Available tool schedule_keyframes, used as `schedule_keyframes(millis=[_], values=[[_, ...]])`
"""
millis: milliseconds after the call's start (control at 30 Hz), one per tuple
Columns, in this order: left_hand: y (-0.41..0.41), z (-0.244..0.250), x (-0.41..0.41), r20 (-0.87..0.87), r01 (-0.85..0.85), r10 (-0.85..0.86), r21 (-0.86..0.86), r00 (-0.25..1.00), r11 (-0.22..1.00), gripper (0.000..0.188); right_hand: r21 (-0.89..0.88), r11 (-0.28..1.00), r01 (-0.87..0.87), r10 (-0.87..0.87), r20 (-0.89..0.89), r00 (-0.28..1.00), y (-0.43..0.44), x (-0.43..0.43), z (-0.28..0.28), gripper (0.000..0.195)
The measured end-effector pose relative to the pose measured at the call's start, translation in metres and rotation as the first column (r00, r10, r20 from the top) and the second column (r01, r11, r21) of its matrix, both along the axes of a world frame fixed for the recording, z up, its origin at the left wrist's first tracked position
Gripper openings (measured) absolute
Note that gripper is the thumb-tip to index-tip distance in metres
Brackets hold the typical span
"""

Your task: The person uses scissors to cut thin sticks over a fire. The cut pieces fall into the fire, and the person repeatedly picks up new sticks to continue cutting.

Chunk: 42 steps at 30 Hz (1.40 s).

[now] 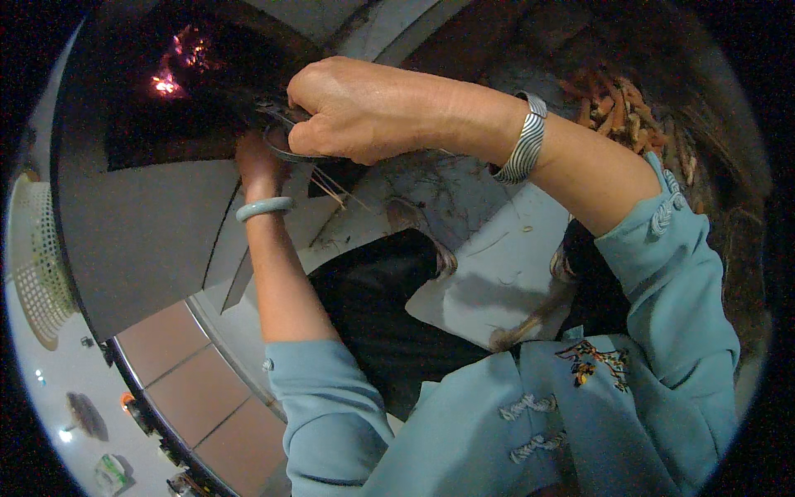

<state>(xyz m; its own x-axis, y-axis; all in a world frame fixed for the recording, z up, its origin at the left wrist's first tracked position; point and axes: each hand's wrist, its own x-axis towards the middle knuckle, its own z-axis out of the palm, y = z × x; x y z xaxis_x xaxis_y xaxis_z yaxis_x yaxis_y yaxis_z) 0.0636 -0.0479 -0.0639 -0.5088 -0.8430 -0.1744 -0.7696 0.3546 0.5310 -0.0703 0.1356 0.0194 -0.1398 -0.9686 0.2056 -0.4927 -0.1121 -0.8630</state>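
Observation:
My right hand (345, 115), with a patterned metal bangle at its wrist, has its fingers closed around the looped handle of a dark metal tool (279, 146), whose kind I cannot tell. My left hand (258, 161), below a pale round bangle, is blurred and partly in shadow just under that handle; its fingers are mostly hidden. Thin dry stalks (329, 186) stick out beside it towards me. Beyond both hands, at the upper left, embers and small flames (166, 84) glow in a dark opening. The tool's far end is lost in the dark.
A grey panel (136, 242) stands below the fire. A perforated plastic basket (43, 267) is at the far left, near brown tiles (199, 379). Loose twigs (428, 186) lie on the floor around my feet. Corn cobs (621, 115) are piled at the upper right beside dry brushwood.

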Motion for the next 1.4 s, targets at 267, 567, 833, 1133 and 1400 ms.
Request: schedule_keyframes(millis=[267,567,833,1133,1400], values=[[-0.018,-0.017,0.025,-0.186,0.247,-0.282,-0.192,0.941,0.950,0.023,-0.176,0.982,-0.069,0.051,-0.105,0.993,-0.030,0.009,-0.003,0.031],[-0.012,-0.014,0.013,-0.030,0.074,-0.077,-0.101,0.997,0.992,0.023,-0.090,0.993,0.072,-0.075,-0.034,0.997,-0.033,0.009,-0.015,0.036],[-0.025,-0.020,0.009,0.147,0.022,0.008,-0.199,0.989,0.980,0.033,0.099,0.995,0.012,-0.015,0.027,1.000,0.115,-0.001,0.008,0.025],[-0.087,-0.100,0.065,-0.098,0.002,-0.023,-0.207,0.995,0.978,0.024,0.476,0.732,0.487,-0.618,0.163,0.769,0.331,0.067,0.007,0.034],[-0.130,-0.074,0.098,0.091,0.057,-0.039,-0.201,0.995,0.978,0.039,0.629,0.434,0.646,-0.855,0.514,0.074,0.393,0.051,-0.045,0.022]])
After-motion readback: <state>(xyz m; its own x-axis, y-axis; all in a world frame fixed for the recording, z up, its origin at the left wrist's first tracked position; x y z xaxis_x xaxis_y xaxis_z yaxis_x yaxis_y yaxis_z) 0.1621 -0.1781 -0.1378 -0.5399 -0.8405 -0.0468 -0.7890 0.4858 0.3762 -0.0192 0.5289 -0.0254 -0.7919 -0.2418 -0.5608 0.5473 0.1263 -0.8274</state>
